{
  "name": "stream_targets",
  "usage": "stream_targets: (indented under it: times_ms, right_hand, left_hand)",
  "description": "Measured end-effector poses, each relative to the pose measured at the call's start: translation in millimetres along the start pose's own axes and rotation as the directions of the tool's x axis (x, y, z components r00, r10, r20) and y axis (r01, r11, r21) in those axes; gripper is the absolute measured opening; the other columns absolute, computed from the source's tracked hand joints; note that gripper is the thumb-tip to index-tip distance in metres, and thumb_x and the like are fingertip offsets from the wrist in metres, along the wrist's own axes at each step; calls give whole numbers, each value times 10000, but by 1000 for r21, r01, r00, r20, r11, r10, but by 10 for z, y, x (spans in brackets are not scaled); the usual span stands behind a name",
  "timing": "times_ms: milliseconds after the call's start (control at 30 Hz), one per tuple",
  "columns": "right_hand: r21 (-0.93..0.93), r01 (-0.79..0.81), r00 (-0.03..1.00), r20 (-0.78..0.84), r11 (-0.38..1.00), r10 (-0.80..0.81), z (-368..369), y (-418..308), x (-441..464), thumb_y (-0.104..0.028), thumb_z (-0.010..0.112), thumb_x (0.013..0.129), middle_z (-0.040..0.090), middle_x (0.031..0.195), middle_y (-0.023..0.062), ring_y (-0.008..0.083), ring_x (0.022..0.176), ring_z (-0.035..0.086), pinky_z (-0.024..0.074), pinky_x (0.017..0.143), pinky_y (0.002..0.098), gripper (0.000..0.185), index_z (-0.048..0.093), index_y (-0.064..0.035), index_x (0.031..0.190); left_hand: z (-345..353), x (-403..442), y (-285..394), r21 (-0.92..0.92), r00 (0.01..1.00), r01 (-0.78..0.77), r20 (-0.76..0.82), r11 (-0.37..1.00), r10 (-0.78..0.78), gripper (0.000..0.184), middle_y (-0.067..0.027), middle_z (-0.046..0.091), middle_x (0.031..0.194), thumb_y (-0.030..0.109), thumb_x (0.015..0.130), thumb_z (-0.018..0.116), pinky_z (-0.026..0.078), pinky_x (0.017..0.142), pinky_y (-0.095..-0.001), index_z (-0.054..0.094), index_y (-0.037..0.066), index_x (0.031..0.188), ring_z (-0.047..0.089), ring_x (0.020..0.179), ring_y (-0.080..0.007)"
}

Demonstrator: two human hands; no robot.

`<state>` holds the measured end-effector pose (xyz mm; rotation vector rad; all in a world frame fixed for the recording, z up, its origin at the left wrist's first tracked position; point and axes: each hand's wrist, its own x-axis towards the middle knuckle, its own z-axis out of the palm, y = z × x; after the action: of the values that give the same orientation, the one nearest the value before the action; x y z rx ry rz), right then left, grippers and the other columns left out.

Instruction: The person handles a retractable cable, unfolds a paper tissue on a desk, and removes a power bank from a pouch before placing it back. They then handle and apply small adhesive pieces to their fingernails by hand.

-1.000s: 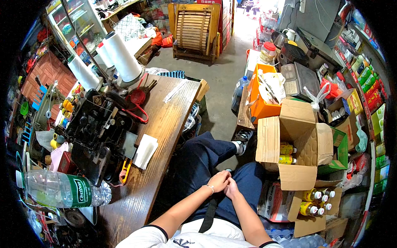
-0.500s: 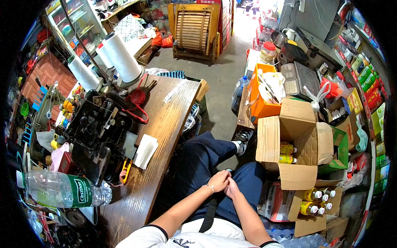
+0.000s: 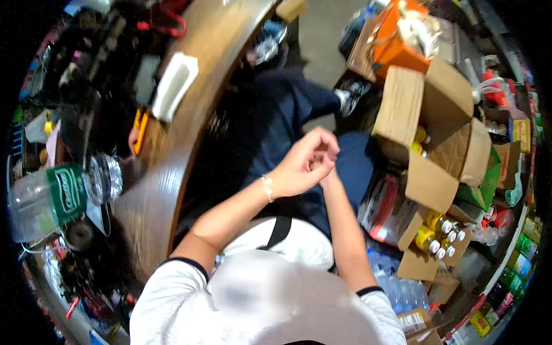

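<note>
My left hand (image 3: pixel 299 167), with a thin bracelet at the wrist, is raised over my lap, its fingers curled and meeting my right hand (image 3: pixel 326 167). The right hand is mostly hidden behind the left, so its fingers do not show clearly. Whether anything lies between the hands cannot be made out. Below them are my dark trousers (image 3: pixel 353 164). Left of my legs stands the wooden table (image 3: pixel 155 195), with a folded white paper (image 3: pixel 175 86) and a yellow-handled cutter (image 3: pixel 138 131) on it. The view is somewhat blurred.
A black machine (image 3: pixel 98 75) stands on the table at the left, near a large clear bottle (image 3: pixel 40 198) with a green label. At the right are an open cardboard box (image 3: pixel 431 181), an orange box (image 3: pixel 394 43) and a smaller carton with yellow bottles (image 3: pixel 425 238).
The camera has tilted down and turned, so the table and boxes appear shifted and the far floor is out of view. My clasped hands have risen from my lap, and the fingers have curled.
</note>
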<state>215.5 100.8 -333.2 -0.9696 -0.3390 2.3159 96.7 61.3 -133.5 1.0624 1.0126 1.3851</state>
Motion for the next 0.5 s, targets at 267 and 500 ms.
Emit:
stream_targets:
  times_ms: [267, 500]
  right_hand:
    - [-355, -13, 997, -76, 935, -15, -12, 72, -16, -24, 458, 782, 489, 722, 4, 94, 620, 478, 418, 606, 225, 159, 487, -59, 935]
    - [-424, 121, 992, 37, 897, -117, 486, -263, -477, -60, 458, 818, 513, 856, 24, 90, 771, 494, 404, 721, 210, 158, 499, -43, 970]
  left_hand:
    - [180, -251, 823, -442, 984, -177, -72, 880, 161, 371, -36, 385, 799, -56, 656, 596, 444, 798, -340, 319, 117, 831, 480, 669, -126]
    - [158, -268, 908, -466, 983, -181, -108, 866, 147, 370, -20, 394, 759, -52, 648, 624, 471, 763, -337, 338, 127, 801, 459, 602, -117]
